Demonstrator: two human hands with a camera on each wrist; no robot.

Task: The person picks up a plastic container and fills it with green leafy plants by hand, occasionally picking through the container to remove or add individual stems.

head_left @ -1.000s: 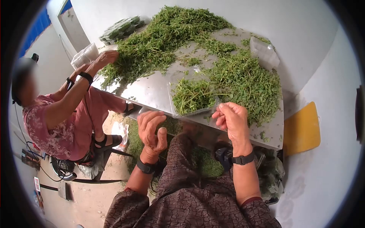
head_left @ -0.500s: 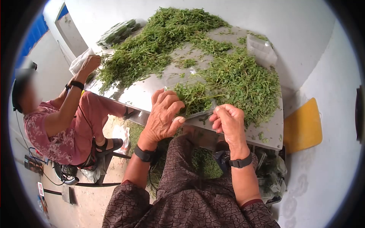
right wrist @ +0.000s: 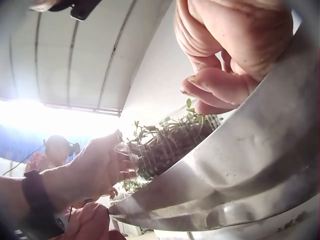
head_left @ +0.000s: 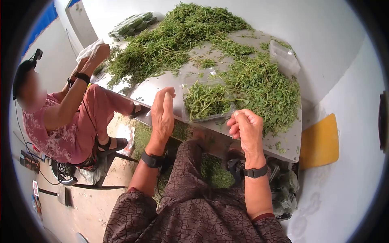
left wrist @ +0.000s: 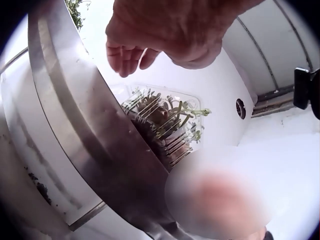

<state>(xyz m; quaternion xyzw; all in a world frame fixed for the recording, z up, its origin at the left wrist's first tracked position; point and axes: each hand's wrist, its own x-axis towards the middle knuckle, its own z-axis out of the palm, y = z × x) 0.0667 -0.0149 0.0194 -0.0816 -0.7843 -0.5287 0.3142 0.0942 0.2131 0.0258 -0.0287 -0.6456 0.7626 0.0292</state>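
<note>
A clear plastic box (head_left: pixel 194 120) filled with cut green stems stands at the table's near edge; its ribbed wall (left wrist: pixel 177 145) shows in the left wrist view. My right hand (head_left: pixel 250 135) pinches the box's right near corner between thumb and curled fingers. In the right wrist view, the right hand (right wrist: pixel 235 45) is at one end of the box (right wrist: pixel 167 152), and a sprig touches its fingertips. To the left of the box, my left hand (head_left: pixel 162 119) is raised with fingers nearly straight, holding nothing. The left hand (left wrist: pixel 170 30) hangs above the box in the left wrist view.
Heaps of greens (head_left: pixel 263 89) lie right of and behind the box. An empty-looking clear container (head_left: pixel 283 58) stands back right, packed trays (head_left: pixel 131 25) back left. A seated person (head_left: pixel 60 125) at left handles white plastic. A yellow board (head_left: pixel 320 141) leans at right.
My left hand came over the box's left corner, then drew back left, its fingers straightening. The right hand has stayed at its corner. The other person's hands have moved from the greens to white plastic.
</note>
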